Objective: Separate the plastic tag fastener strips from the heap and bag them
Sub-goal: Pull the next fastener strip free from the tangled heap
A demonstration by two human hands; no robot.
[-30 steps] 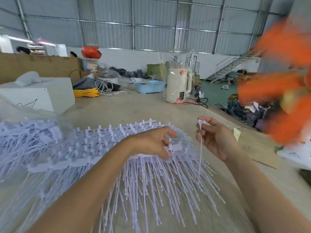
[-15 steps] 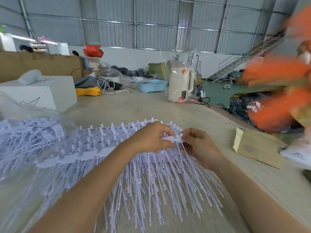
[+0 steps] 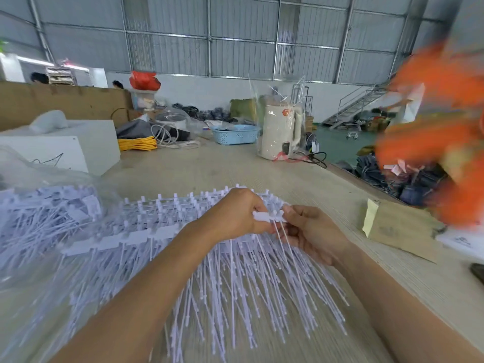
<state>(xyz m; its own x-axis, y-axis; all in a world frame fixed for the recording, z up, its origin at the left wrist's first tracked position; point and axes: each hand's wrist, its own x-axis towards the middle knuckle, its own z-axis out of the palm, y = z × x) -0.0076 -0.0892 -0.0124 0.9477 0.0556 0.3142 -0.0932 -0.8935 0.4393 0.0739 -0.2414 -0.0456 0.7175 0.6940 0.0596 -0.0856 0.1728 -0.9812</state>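
Note:
A wide heap of white plastic tag fastener strips lies fanned over the table in front of me, heads far, thin tails toward me. My left hand pinches the end of a strip's head bar at the heap's far right. My right hand pinches the same bar from the other side, thin tails running down across its fingers. A clear plastic bag holding more strips lies at the left.
A folded brown paper packet lies at the right on the table. A white box, yellow cord, a blue basket and a wrapped white kettle stand farther back. A blurred person in orange moves at the right edge.
My right hand, which held a single fastener up a second ago, came down to the heap and now pinches the strip's head beside my left hand.

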